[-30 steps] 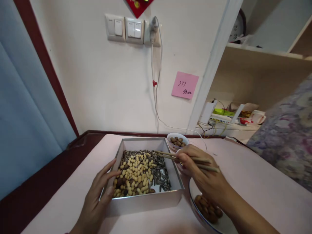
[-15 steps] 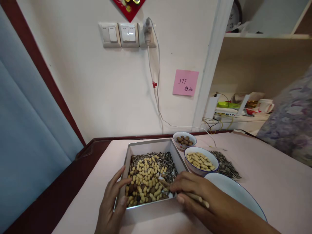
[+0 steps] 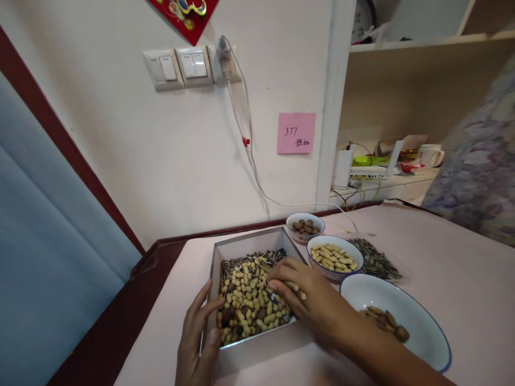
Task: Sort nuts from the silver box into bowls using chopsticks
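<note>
Over the box's (image 3: 263, 349) right side, the right hand (image 3: 316, 297) pinches chopsticks (image 3: 301, 294) slanting far-left, peanuts (image 3: 249, 300) just left, the left hand (image 3: 192, 336) spread at the left wall (image 3: 216, 268).

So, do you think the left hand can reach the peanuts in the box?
Probably yes: the left hand is at the left edge of the box, whose open top leaves nearby peanuts uncovered.

Head camera looks forward and down, close, across tabletop (image 3: 454, 262) to its far edge, probably from above the near edge.
</note>
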`<state>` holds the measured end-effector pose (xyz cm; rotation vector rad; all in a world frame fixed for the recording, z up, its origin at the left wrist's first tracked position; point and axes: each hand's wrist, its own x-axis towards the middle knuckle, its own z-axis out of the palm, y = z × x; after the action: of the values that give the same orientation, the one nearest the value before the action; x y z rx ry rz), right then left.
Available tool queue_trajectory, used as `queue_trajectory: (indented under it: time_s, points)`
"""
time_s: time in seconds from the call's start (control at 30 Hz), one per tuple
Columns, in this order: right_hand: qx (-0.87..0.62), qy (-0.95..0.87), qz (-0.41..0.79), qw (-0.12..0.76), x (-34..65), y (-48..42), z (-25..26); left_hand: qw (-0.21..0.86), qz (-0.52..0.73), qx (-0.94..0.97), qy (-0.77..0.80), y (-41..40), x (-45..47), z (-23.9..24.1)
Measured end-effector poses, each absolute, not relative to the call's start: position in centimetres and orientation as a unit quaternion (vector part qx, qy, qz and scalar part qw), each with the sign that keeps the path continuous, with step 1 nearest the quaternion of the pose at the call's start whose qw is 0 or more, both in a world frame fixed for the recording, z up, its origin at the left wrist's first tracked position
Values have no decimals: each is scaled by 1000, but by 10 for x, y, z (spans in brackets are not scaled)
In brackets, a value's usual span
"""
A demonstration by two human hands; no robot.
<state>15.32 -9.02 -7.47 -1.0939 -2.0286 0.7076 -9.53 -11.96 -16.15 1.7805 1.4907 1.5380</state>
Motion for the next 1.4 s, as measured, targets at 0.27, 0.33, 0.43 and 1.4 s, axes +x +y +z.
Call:
queue_trajectory:
  time_s: [0.27, 0.33, 0.43, 1.4]
  points:
    - [-396, -766, 340, 376, 150, -89, -75, 185, 552, 619, 527, -121, -90, -158]
    - [-388, -763, 357, 375, 155, -91, -68, 187, 555, 616, 527, -122, -90, -157]
    - [-395, -761, 361, 366, 162, -90, -55, 199, 554, 616, 523, -122, -91, -158]
    - [-476, -787, 211, 332, 149, -62, -60, 205, 546, 617, 529, -119, -94, -158]
